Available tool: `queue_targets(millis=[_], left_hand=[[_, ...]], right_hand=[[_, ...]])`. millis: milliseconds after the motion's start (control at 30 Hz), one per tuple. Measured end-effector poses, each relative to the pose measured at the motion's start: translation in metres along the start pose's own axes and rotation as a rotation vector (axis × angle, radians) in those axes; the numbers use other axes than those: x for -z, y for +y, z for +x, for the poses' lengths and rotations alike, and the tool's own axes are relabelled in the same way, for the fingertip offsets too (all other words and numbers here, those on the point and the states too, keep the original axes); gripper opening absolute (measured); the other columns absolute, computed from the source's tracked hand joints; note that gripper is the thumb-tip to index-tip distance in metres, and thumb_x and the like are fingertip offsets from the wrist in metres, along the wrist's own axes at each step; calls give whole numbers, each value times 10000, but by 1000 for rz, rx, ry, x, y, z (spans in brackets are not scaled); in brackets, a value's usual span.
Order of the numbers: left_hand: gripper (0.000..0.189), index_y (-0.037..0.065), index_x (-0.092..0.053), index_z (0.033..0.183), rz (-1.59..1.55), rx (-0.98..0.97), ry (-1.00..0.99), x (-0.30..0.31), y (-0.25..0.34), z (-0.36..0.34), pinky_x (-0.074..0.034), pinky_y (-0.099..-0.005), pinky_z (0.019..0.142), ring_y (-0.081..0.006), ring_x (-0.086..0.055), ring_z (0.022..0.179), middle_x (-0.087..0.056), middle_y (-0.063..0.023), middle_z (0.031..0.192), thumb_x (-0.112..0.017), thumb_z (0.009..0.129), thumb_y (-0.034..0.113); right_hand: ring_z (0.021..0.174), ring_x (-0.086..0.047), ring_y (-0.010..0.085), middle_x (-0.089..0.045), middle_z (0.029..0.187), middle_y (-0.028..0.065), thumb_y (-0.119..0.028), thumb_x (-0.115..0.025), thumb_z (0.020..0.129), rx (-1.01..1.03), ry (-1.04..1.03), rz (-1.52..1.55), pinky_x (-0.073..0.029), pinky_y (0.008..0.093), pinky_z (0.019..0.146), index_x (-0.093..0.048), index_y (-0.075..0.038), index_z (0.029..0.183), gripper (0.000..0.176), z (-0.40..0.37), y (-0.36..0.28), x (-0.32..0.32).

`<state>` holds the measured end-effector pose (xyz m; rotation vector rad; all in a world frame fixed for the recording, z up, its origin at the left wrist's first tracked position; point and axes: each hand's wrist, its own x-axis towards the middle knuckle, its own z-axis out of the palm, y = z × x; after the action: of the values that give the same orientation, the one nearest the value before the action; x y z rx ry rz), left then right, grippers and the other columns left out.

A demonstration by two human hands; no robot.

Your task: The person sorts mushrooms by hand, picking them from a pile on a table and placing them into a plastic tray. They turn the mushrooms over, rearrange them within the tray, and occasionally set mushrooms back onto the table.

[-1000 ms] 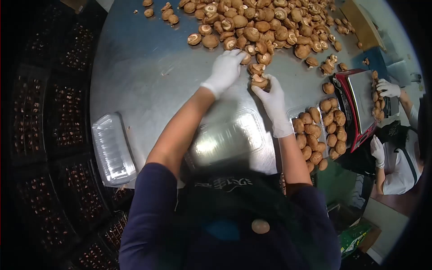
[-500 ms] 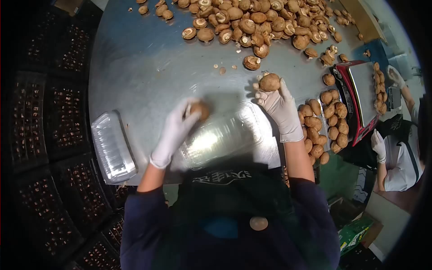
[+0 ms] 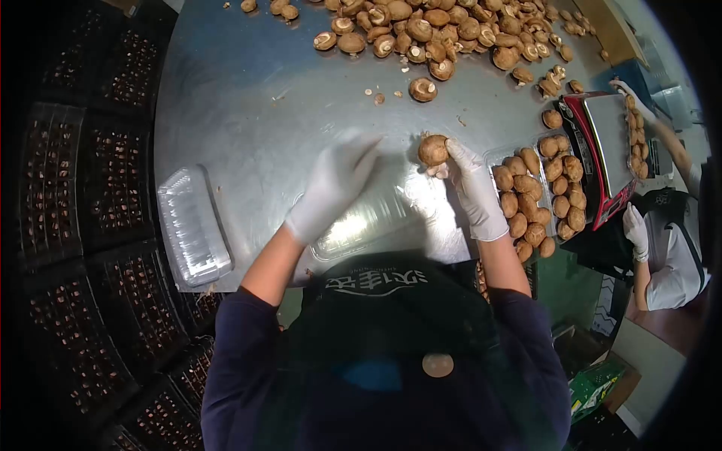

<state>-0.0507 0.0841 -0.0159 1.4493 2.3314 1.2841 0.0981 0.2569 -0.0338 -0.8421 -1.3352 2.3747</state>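
In my white-gloved right hand (image 3: 475, 188) is a brown mushroom (image 3: 433, 150), pinched above the metal table; something pale shows just under its cap. My gloved left hand (image 3: 337, 184) hovers left of it, smeared by motion. Its fingers point right, towards the mushroom, and whether anything is in them cannot be made out. Below the hands lies a clear plastic tray (image 3: 347, 239), partly hidden by my left hand and the apron. Beside my right wrist, another clear tray holds several brown mushrooms (image 3: 526, 197).
A big mushroom pile (image 3: 451, 30) covers the table's far side. An empty clear tray (image 3: 194, 225) lies at the left edge. To the right are a second filled tray (image 3: 564, 184) and a red scale (image 3: 599, 161). A co-worker's gloved hand (image 3: 635, 231) is beyond. Dark crates (image 3: 116, 188) stand left.
My left hand has moved right and slightly up; the mushroom it held is no longer visible there. My right hand has turned from palm-up to a pinch on its mushroom, slightly lower and leftward.
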Motion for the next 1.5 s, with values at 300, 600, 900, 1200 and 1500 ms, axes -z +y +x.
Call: queue_targets(millis=[300,600,900,1200,1500], left_hand=[[312,-6,-618,1216,-770,105,-464,-58,26,94,-465,-285,922,-184,-610,1080,-680,-106,1103,-574,938,131],[322,-56,-618,1158,-960,333,-294,-43,14,57,-504,-210,746,-75,-622,845,-649,-29,968,-664,853,37],[324,24,-677,1097,-133,-139,27,-83,-46,119,-500,-352,874,-267,-645,979,-666,-125,1064,-671,777,79],[254,4,-609,1173,-1022,419,-264,-60,-46,131,-515,-258,759,-161,-643,853,-679,-96,953,-526,956,107],[236,-26,-620,1121,-906,557,-62,4,-50,63,-488,-243,794,-130,-633,839,-681,-92,1013,-475,974,87]], right_hand=[[740,-564,195,-619,964,149,-309,-357,1034,-223,-170,731,-473,298,655,-520,41,1200,420,2,-5,22],[746,-516,167,-575,926,96,-395,-365,1022,-411,-411,872,-411,252,591,-520,54,1198,507,23,1,5],[696,-618,197,-647,944,232,-317,-370,1033,-133,-54,499,-525,226,551,-528,65,1201,447,13,-21,34],[956,-643,185,-616,1128,126,-3,-609,866,-22,-163,-3,-527,264,808,-475,-10,1335,488,-13,-20,-8],[896,-630,282,-593,1086,153,-134,-732,771,356,-447,-1181,-526,360,785,-520,-56,1257,536,-19,46,-72]])
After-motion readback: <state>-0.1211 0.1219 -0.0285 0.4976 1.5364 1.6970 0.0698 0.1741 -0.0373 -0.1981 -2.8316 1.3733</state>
